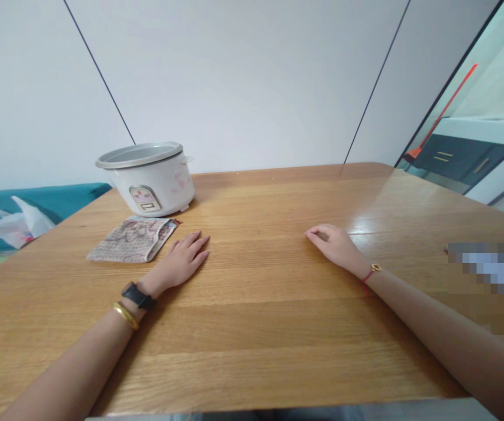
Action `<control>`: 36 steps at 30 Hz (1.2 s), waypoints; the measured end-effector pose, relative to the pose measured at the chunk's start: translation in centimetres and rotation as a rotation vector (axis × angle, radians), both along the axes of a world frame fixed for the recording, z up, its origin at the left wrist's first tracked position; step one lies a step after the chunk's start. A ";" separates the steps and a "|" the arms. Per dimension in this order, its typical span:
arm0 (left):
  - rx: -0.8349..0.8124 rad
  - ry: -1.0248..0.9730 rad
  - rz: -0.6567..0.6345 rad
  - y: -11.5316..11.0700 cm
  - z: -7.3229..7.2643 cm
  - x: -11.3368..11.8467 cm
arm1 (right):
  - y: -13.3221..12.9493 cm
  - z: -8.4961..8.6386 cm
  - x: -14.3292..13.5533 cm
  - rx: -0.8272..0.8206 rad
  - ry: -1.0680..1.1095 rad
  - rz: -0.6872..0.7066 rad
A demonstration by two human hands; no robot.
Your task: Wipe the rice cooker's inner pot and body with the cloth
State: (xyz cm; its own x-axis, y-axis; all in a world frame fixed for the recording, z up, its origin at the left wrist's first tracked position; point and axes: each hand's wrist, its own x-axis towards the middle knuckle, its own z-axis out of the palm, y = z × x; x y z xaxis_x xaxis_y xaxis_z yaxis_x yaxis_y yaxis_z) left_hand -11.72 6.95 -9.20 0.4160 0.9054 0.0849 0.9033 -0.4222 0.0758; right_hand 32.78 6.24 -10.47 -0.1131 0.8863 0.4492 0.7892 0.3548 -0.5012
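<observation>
In the head view, the left hand lay palm down on the wooden surface, its fingers spread apart and holding nothing, with a black watch and a gold bangle around the wrist. Just beside it, on the left, a patterned cloth item lay flat on the surface, with one end facing the hand; whether it was a folded cloth or a pouch could not be told. Directly behind that stood a white rice cooker, upright and open at the top, with a grey rim, a framed switch panel on its front and pink print on its side. The right hand rested on the surface well apart from both, its fingers curled and together, thumb and forefinger closed into a small loop with nothing visible in it. A red cord bracelet with a gold charm circled that wrist. At the far right, something on the surface was hidden by pixelation. A white plastic bag lay on teal seating beyond the left edge.
</observation>
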 end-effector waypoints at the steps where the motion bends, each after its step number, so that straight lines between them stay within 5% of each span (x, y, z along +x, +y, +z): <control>1: -0.002 0.001 0.001 0.0 0.0 0.0 | 0.0 0.0 0.0 -0.003 0.000 -0.002; 36: -0.008 0.010 -0.004 0.0 0.1 0.1 | 0.1 0.3 0.0 0.013 -0.091 0.057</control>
